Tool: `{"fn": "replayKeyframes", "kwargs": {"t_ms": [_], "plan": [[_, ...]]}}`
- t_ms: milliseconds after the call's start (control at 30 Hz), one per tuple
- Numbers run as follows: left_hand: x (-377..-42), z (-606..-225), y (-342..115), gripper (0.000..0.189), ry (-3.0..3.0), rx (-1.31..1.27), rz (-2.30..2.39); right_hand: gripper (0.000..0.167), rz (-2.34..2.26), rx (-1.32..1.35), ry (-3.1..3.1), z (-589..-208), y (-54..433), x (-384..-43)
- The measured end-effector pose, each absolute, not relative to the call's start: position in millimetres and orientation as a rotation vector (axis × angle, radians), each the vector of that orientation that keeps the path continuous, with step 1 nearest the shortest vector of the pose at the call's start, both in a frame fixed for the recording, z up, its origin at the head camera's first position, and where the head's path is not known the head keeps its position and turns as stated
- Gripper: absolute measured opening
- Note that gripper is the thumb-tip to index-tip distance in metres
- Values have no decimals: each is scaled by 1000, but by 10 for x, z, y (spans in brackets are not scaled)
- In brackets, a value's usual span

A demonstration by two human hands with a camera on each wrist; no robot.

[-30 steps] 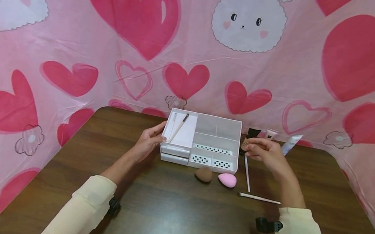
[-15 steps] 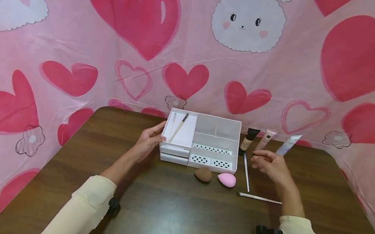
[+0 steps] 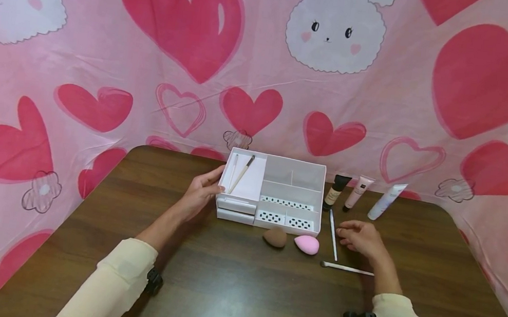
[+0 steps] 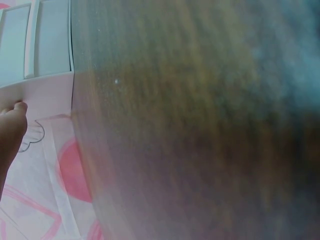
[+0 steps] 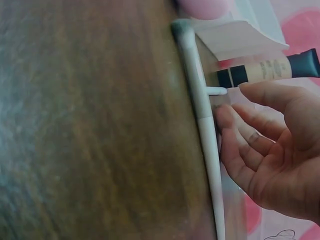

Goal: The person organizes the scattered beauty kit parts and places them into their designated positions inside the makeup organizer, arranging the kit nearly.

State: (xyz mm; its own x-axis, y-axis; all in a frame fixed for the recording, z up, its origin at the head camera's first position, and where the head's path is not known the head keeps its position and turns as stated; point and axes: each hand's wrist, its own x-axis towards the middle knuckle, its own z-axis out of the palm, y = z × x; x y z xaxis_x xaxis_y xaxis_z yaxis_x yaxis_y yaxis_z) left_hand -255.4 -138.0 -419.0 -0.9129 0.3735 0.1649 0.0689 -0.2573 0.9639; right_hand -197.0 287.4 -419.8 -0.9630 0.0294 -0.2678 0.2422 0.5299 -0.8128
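My left hand (image 3: 199, 189) rests against the left side of a white makeup organizer (image 3: 294, 171), its thumb on the side wall in the left wrist view. Two makeup brushes (image 3: 243, 173) lie in the organizer's top left tray. To the right, my right hand (image 3: 361, 238) hovers with loosely bent fingers and nothing in them. It is beside a thin white brush (image 3: 334, 234) that points away from me. Nearer to me lies a second white makeup brush (image 5: 202, 105), crosswise, with a dark tip. The right hand overlaps the area just behind it in the right wrist view.
Right of the organizer stand a black-capped foundation tube (image 3: 335, 192), a pink tube (image 3: 358, 193) and a pale blue-white tube (image 3: 386, 201). A brown makeup sponge (image 3: 275, 237) and a pink one (image 3: 307, 244) lie before the organizer. A heart-patterned cloth (image 3: 263, 66) hangs behind the table.
The right hand has left the foundation tube and come toward me and slightly right, down beside the thin white brush. My left hand stays at the organizer.
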Motion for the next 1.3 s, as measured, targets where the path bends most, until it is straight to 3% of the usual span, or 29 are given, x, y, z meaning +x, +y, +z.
{"fn": "replayKeyframes", "kwargs": {"t_ms": [700, 1067, 1300], "plan": [[-2551, -4189, -1374, 70, 1773, 542, 2290, 40, -929, 263, 2831, -4175, 2728, -1988], [-2548, -4175, -1368, 70, 1789, 534, 2277, 23, -793, 270, 2896, -4169, 2704, -2007], [-2544, -4173, -1365, 70, 1773, 530, 2286, 24, -703, 274, 2923, -4156, 2675, -2035]]}}
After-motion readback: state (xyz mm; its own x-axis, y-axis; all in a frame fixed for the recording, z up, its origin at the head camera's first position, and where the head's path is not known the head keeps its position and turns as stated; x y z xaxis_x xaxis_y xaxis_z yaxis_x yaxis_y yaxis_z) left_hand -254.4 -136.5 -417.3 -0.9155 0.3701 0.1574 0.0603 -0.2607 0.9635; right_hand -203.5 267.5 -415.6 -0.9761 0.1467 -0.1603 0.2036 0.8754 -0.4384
